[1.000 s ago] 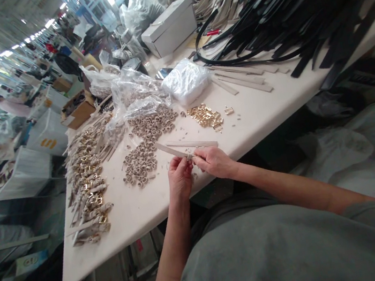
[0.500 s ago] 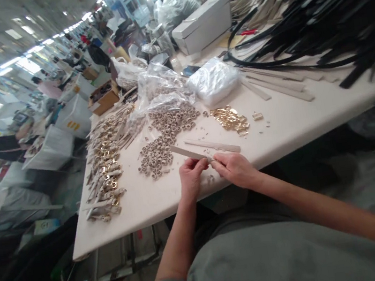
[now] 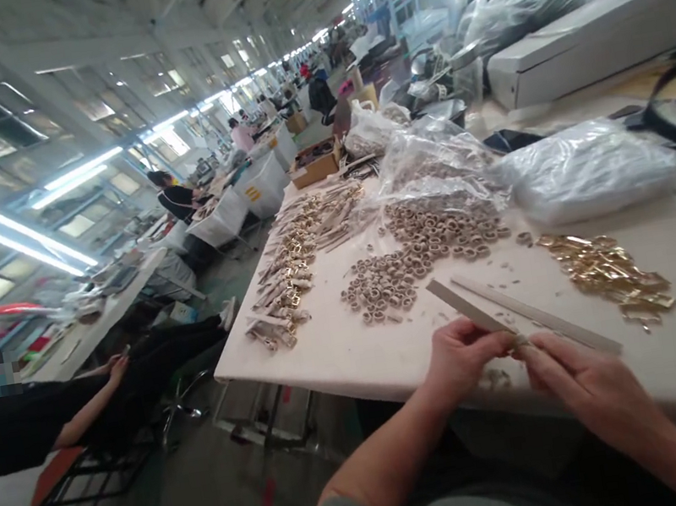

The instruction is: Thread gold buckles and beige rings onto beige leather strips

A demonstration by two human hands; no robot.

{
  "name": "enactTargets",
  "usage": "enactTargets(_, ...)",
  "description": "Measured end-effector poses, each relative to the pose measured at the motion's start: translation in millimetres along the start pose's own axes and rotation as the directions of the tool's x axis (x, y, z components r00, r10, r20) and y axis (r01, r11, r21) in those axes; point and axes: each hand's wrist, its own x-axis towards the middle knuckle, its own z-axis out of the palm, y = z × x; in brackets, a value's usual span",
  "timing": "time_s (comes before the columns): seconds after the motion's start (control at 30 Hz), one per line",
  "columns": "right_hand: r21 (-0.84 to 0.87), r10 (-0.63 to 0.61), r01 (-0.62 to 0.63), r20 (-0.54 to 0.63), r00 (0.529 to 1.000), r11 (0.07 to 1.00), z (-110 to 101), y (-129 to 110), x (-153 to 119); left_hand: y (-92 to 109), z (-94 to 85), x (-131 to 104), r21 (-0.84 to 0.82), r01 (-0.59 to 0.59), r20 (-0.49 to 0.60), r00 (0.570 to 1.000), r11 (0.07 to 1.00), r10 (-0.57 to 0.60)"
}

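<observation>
A flat beige strap slants up and left from between my hands, over the front of the table. My left hand is closed, thumb and fingers pinching the strap near its lower end. Right beside it, my right hand is closed at that same end, its fingertips almost touching the left ones; the small detail between them is hidden. Just behind my hands a second beige strap lies on the table. Small beige strap loops are heaped beyond my left hand, and gold metal buckles are piled farther right.
Straps with gold fittings line the left edge of the table. Clear plastic bags, a brown carton and a long white box stand behind. At left, another person sits on a chair.
The view has swung left and come closer, so the table sits farther right and a seated person appears at left. Both hands keep their pinch on the strap.
</observation>
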Motion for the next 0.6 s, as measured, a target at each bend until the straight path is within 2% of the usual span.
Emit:
enactTargets(0.13, 0.151, 0.079, -0.080, 0.008, 0.997, 0.985, -2, 9, 2, 4, -12.7, 3, -0.178, -0.007, -0.121, 0.993, 0.984, -0.015)
enactTargets(0.23, 0.181, 0.110, -0.100, -0.047, 0.993, 0.979, -2, 18, 1, 20, -42.2, 16, -0.253, -0.072, -0.226, 0.974, 0.965, 0.013)
enactTargets(0.3, 0.184, 0.112, -0.100, -0.054, 0.992, 0.978, -1, 22, -1, 37, -69.9, 29, -0.297, -0.126, -0.321, 0.947, 0.947, 0.025)
enactTargets(0.47, 0.157, 0.038, -0.025, -0.084, 0.996, 0.987, 7, 26, -5, 90, -140.8, 80, -0.370, -0.274, -0.559, 0.829, 0.888, 0.022)
enactTargets(0.53, 0.127, -0.018, 0.033, -0.122, 0.992, 0.991, 10, 28, -5, 114, -160.1, 105, -0.351, -0.316, -0.598, 0.800, 0.881, 0.048)
enactTargets(0.6, 0.091, -0.054, 0.069, -0.157, 0.986, 0.993, 12, 28, -4, 137, -171.1, 131, -0.328, -0.338, -0.620, 0.782, 0.882, 0.069)
